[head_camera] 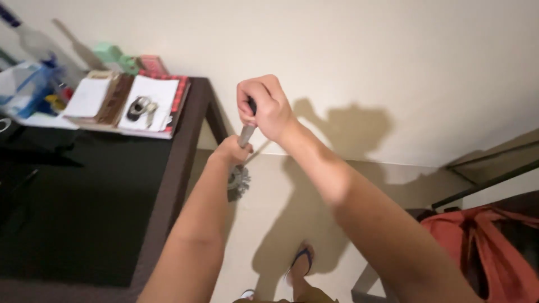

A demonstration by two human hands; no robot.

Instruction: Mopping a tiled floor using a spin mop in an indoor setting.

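My right hand (264,106) is closed around the dark top of a tool's handle (247,133), a grey shaft held upright in front of the cream wall. Just below it, my left hand (230,150) is closed around the lower part of the same shaft. Under the left hand sits a round grey toothed part (240,180), like a gear or bristled wheel, on the tool's lower end. Both forearms reach up from the bottom of the view.
A dark table (168,185) stands at the left, carrying notebooks (151,104) with keys, a white pad (87,98) and a blue plastic bag (25,87). A red cloth (483,247) lies at the lower right. My foot in a blue sandal (300,264) rests on the pale floor.
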